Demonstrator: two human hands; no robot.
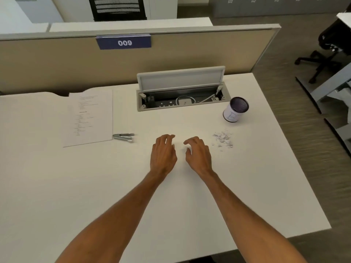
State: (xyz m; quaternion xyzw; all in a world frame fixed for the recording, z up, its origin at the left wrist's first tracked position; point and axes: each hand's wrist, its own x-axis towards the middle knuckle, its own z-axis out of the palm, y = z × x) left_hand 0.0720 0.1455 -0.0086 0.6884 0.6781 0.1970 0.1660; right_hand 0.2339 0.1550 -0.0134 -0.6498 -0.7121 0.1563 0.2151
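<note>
Left hand (163, 154), right hand (198, 154) between tool (123, 137), scraps (223, 139)

**Desk materials and finishes**

- Desk top (171, 196): white, smooth, matt, laminate by the look.
- Printed sheet (91, 118): thin white paper, matt.
- Hand tool (123, 137): bare metal, bright and glossy.
- Scraps (222, 139): torn white paper, ragged edges.
- Pot (232, 115): dark mesh inside, matt paper wrap outside.
- Cable-box lid (180, 78): grey, smooth, satin; metal or plastic, cannot tell.
- Partition (57, 61): beige cloth, matt.
- Number plate (123, 42): blue, slightly glossy.
- Floor (284, 63): grey-brown carpet, rough.
</note>
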